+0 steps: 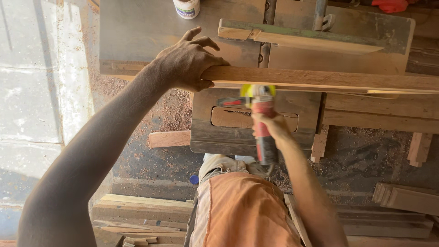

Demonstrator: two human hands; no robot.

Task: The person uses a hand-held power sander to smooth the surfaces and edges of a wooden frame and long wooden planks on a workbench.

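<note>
**Plank held at desk edge, grinder applied**

Left hand (190, 61) clamps the long wooden plank (320, 78) across frame centre, on the desk (137, 32). Right hand (270, 126) grips closed around the red angle grinder (260, 119) (blurred). Risk: the grinder may kick and shift the plank, since one hand alone restrains it.

Both arms are bare to the shoulder; an orange garment (247, 212) with a pale side strip covers the body.

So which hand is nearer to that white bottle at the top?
Left. The left hand grips the plank just below the white bottle; the right hand holds the red grinder lower down.
</note>
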